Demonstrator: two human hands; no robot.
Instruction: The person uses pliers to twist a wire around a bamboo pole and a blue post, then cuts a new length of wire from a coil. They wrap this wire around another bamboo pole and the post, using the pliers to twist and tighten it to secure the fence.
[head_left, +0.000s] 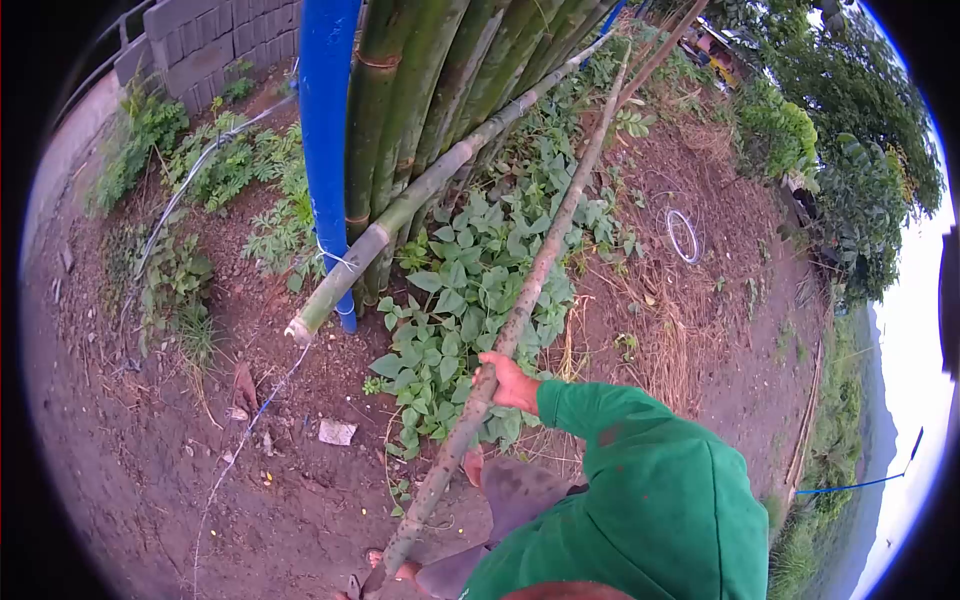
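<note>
My right hand (508, 382), at the end of a green sleeve (590, 405), is closed around a long mottled wooden pole (545, 255). The pole slants from the top right down to the ground near a foot (405, 570). Leafy green vines (455, 290) grow just beyond the hand. My left hand is not visible. Past the vines, a cut bamboo pole (430, 185) lies slantwise across a blue post (325, 150), with a pale tie (335, 257) where they meet. Behind them stand several green bamboo stalks (410, 100).
A thin string (240, 440) runs over the bare soil from the bamboo's cut end. Concrete blocks (220, 45) are stacked at upper left. A pale stone (338, 431) lies on the soil, and a wire coil (683, 236) lies to the right. Trees (850, 110) stand beyond.
</note>
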